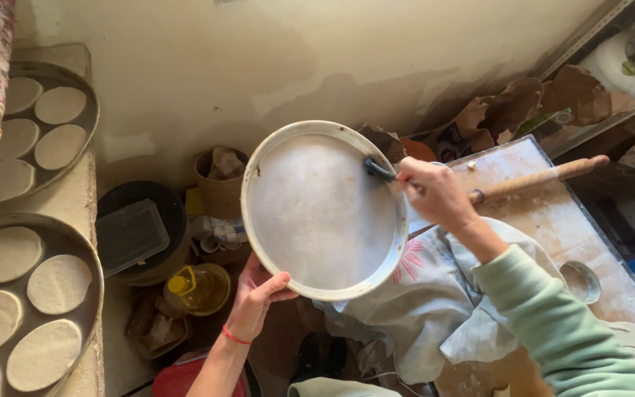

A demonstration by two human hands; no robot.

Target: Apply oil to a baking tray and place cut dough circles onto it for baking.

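Observation:
My left hand grips the near rim of a round metal tray, holding it tilted over the floor, thumb on the inner edge. A red band circles that wrist. My right hand, in a pale green sleeve, is shut on a small dark brush whose head touches the tray's inner surface near its upper right rim. The tray's inside looks dull grey and bare. Below the right arm lies a white cloth with a pink flower print.
Two round trays with several flat dough discs rest on the left ledge. A wooden rolling pin lies on the floured board at right. A yellow oil bottle, a black tub and a round cutter sit nearby.

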